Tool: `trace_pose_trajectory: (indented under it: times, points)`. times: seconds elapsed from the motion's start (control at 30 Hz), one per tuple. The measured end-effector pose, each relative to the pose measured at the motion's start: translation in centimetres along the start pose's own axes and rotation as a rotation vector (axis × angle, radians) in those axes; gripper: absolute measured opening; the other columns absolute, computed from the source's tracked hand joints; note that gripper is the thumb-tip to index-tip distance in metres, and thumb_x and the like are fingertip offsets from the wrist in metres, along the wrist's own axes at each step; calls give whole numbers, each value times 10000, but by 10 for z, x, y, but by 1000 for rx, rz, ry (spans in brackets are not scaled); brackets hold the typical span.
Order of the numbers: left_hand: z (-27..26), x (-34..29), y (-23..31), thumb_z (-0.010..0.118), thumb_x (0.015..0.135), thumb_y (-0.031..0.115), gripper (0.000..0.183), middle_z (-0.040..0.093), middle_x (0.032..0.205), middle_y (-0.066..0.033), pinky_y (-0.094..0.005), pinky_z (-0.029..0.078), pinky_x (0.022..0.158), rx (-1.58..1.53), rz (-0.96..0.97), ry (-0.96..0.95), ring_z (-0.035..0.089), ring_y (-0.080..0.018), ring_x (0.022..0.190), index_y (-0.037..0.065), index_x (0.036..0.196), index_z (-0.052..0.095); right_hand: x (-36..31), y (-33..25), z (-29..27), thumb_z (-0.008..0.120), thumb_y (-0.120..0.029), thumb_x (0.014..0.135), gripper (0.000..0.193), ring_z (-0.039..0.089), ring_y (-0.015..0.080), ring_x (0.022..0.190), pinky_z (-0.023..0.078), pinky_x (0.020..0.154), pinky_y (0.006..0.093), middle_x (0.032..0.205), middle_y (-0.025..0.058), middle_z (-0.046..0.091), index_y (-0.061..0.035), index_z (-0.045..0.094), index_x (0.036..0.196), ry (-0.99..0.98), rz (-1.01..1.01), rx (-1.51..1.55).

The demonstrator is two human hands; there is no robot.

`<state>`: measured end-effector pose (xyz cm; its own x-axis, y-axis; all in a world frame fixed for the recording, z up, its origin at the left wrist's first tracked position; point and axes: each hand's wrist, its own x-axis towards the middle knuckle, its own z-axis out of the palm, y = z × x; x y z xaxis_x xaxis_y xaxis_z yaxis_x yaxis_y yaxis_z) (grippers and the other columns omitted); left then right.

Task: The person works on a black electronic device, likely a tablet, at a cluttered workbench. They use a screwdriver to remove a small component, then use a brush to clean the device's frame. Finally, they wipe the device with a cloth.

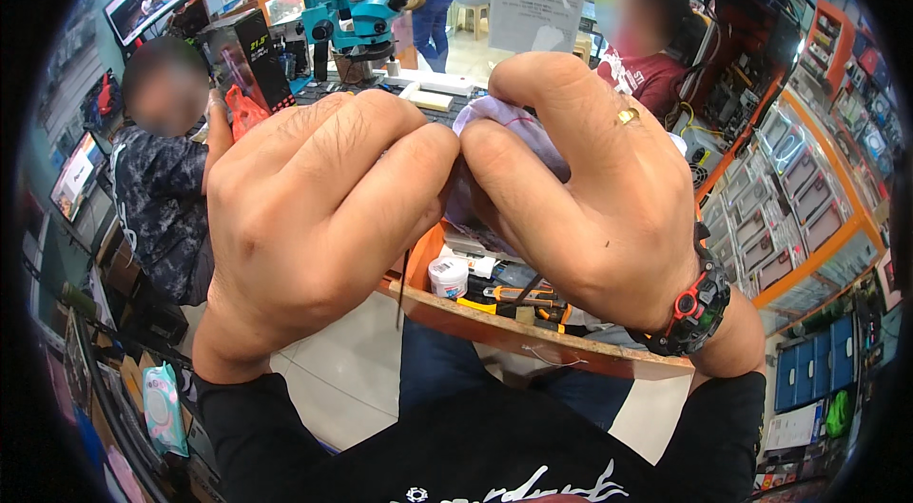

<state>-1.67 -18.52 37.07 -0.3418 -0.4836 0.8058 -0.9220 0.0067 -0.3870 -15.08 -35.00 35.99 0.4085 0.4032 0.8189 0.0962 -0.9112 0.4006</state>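
Both my hands are raised close in front of me, knuckles up, their curled fingers meeting in the middle. In my right hand [609, 199] is a bunched pale lavender cloth [495, 110], gripped between the thumb and bent fingers. My left hand [323, 199] is closed as well, its fingertips turned away and touching the cloth side; whatever they pinch is hidden. A ring and a black-and-red wristwatch [699, 305] are on the right hand and wrist. Below the hands, an open drawer holds a white jar [449, 277] and a yellow utility knife [512, 294] among other tools.
The drawer's wooden front edge [533, 344] runs just above my lap. A teal microscope [354, 28] stands on the cluttered bench beyond. One person sits at the left [162, 170], another across at the right [647, 66]. Glass display shelves [789, 189] line the right side.
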Motion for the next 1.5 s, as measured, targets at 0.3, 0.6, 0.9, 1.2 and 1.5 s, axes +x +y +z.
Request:
trace_pose_trajectory:
  times: [0.3, 0.6, 0.9, 1.2, 1.5]
  points:
    - [-3, -6, -2, 822, 671, -80, 250, 691, 819, -102, -336, 548, 659, -45, -103, -11, 700, -249, 733, 14, 872, 708, -14, 16, -11, 830, -56, 706, 314, 680, 268, 811, 546, 648, 364, 1096, 112, 627, -53, 721, 1001, -108, 36, -76]
    - [-12, -11, -5, 810, 674, -105, 244, 698, 819, -105, -321, 548, 653, -59, -137, -61, 697, -229, 718, 1, 874, 718, -31, 30, -24, 823, -30, 721, 274, 693, 266, 858, 554, 687, 359, 1088, 101, 637, -55, 717, 973, -176, 86, -109]
    - [-15, -16, -9, 811, 669, -114, 252, 679, 791, -102, -309, 539, 625, -30, -175, -33, 689, -229, 703, 3, 863, 700, -46, 39, -34, 819, -3, 732, 262, 689, 284, 844, 569, 708, 382, 1074, 109, 628, -48, 706, 964, -190, 151, -141]
    - [-16, -18, -13, 814, 669, -129, 257, 675, 787, -115, -306, 526, 648, -119, -214, -57, 684, -242, 722, -28, 868, 687, -55, 42, -48, 823, -7, 778, 234, 679, 234, 849, 555, 718, 330, 1070, 111, 614, -29, 723, 989, -250, 314, -18]
    - [-22, -16, -23, 790, 698, -153, 262, 679, 822, -117, -305, 508, 705, -101, -172, -102, 666, -219, 751, -39, 903, 673, -88, 69, -55, 753, -55, 924, 120, 657, 172, 947, 496, 874, 284, 999, 83, 701, 20, 718, 1011, 4, 602, 377]
